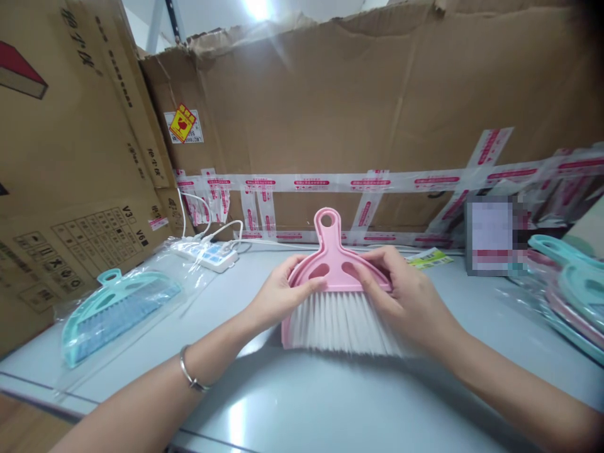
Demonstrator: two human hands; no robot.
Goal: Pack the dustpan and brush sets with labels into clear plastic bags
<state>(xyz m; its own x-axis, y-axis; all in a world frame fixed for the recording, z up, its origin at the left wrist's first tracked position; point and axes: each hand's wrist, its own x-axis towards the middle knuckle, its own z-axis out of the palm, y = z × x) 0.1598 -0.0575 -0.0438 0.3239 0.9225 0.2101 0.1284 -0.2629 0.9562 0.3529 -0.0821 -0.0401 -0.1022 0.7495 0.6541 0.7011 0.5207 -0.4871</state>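
Between my two hands stands a pink hand brush (346, 314) with white bristles pointing down and a looped handle at the top. Behind it shows the edge of a pink dustpan (285, 333), nested against the brush. My left hand (278, 292) grips the left side, its thumb across the front of the pink head. On the other side my right hand (410, 292) grips in the same way, thumb on the front. The fingers behind are mostly hidden. The bristle tips are close to the table; I cannot tell whether they touch.
A turquoise brush and dustpan set (113, 305) in clear plastic lies at left. More turquoise and pink sets (573, 283) are stacked at right. Behind are a power strip (212, 257) with white cables, a green-yellow card (429, 258), a blurred box (491, 236) and a cardboard wall (321, 100).
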